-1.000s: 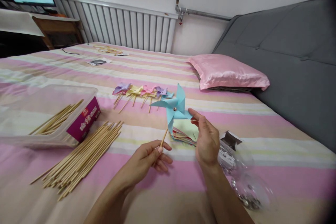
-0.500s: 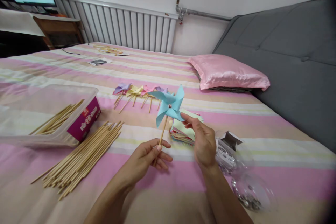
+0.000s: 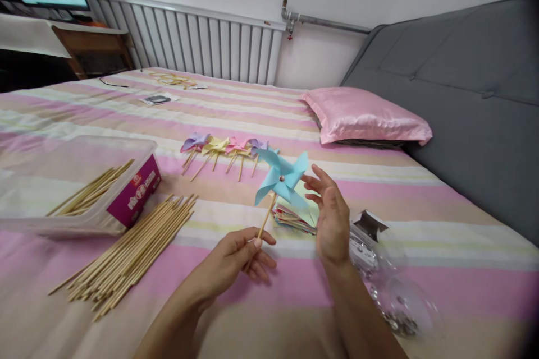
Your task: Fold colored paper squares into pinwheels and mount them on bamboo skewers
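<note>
My left hand (image 3: 238, 255) pinches the thin wooden stick of a light blue paper pinwheel (image 3: 287, 171) between thumb and forefinger. The pinwheel is tilted slightly to the right, and a small shiny pin sits at its centre. Just right of the blades, my right hand (image 3: 330, 213) is open with fingers apart, holding nothing. Behind the blades lies a stack of coloured paper (image 3: 295, 220), partly hidden. Several finished pinwheels (image 3: 217, 146) in purple, yellow and pink lie in a row farther back on the bed.
A bundle of wooden sticks (image 3: 138, 252) lies at the left, beside a clear plastic box (image 3: 135, 148) holding more sticks. Right of my right hand are a small opened box (image 3: 370, 224) and a clear round container (image 3: 415, 303) with metal pieces. A pink pillow (image 3: 370, 115) rests against the headboard.
My right hand has let go of a blade tip, moved slightly right and opened. The blades have turned a little, and the pinwheel now leans more to the right.
</note>
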Tool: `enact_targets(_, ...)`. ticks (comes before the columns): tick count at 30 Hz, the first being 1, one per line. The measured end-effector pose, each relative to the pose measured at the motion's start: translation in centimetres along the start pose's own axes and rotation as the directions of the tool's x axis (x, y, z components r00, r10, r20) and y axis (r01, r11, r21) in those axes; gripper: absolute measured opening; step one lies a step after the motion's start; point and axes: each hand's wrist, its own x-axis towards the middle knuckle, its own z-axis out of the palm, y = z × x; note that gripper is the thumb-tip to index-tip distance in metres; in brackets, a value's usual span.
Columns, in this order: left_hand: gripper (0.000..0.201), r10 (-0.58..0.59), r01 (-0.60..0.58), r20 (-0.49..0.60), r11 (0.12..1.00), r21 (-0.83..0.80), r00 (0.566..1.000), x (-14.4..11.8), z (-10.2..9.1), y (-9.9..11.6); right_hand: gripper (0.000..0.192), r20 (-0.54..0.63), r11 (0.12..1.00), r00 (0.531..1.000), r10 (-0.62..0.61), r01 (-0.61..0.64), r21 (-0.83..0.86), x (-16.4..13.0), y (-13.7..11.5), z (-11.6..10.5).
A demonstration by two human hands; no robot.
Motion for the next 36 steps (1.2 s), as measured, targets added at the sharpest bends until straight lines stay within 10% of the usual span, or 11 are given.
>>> enact_targets(7,0.035,-0.041,0.03,0.122,0.995,0.096,0.992,0.0,-0.15,-0.43,0.044,0.022,0.999,0.999,0.023,-0.024,0.043,0.15,0.27,-0.18)
enact_targets(36,0.035,0.011,-0.012,-0.032,1.0,-0.024,0.999,-0.07,0.0,0.32,0.048,0.225,0.994,0.969,0.102,-0.093,-0.05,-0.51,-0.34,0.25)
